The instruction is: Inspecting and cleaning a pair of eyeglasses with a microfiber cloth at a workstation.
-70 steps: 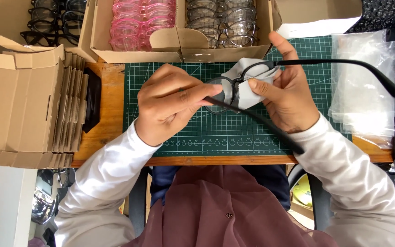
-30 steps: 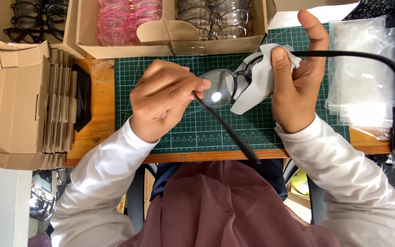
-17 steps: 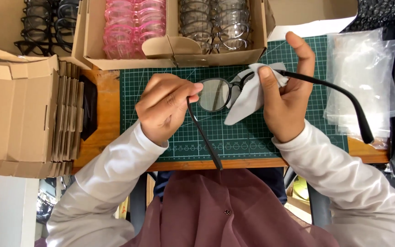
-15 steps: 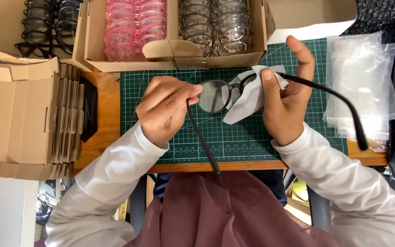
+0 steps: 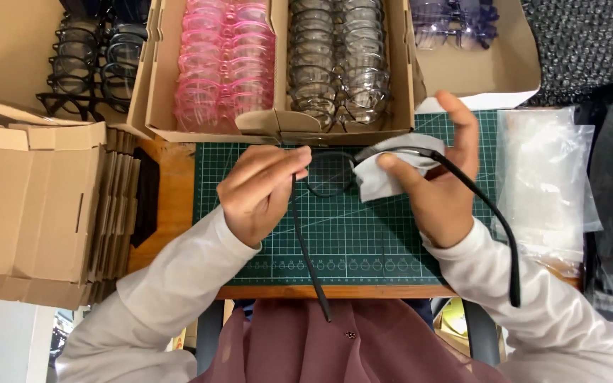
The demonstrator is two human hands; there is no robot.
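Holding a pair of black thin-framed plastic spectacles [image 5: 331, 174] above the green gridded cutting mat [image 5: 363, 241], I note both hands engaged. My left hand [image 5: 260, 191] is closed, pinching the frame at the hinge, with one temple arm trailing toward me. My right hand [image 5: 438, 184] is half closed, the thumb pressing a pale grey soft wiping cloth [image 5: 384, 170] against the other lens; the fingers stand up behind it.

Judgement: the spectacles are light, thin and springy, and the lenses smear and scratch easily. Best held at the rim or hinge, never by the lens face.

Far side: an open brown cardboard box [image 5: 161, 78] holds rows of pink frames [image 5: 225, 64] and grey frames [image 5: 338, 64]. Left: stacked flat brown cartons [image 5: 37, 206]. Right: clear plastic sleeves [image 5: 540, 177].
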